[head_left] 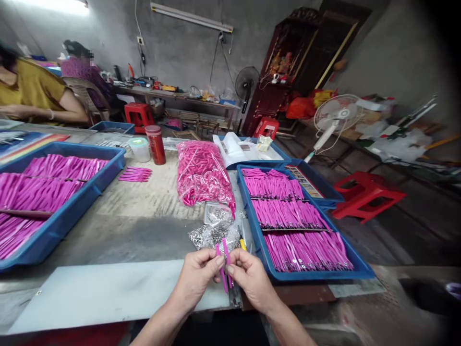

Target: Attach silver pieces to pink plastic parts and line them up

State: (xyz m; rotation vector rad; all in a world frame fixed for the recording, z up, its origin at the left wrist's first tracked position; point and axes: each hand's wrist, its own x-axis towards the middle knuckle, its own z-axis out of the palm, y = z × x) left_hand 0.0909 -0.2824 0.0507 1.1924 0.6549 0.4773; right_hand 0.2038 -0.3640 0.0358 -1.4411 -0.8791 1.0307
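Close together above the table's front edge, my two hands hold a pair of narrow magenta pieces. My left hand [200, 274] pinches the left magenta strip [224, 280] between thumb and fingers. My right hand [251, 278] grips the right magenta strip [225, 246] in the same way, its middle covered by my fingertips. Both strips stand nearly upright, side by side; whether they are joined is too small to tell. Just beyond my fingers lies a clear plastic bag [212, 234] of small metal parts. A yellow-handled tool [242, 244] lies beside my right hand.
A blue tray [252, 218] at right and another blue tray [77, 209] at left hold rows of magenta strips. A bag of pink pieces [203, 173] lies mid-table, with a red jar [155, 146] behind left. A white board [118, 288] covers the front. Two people sit at back left.
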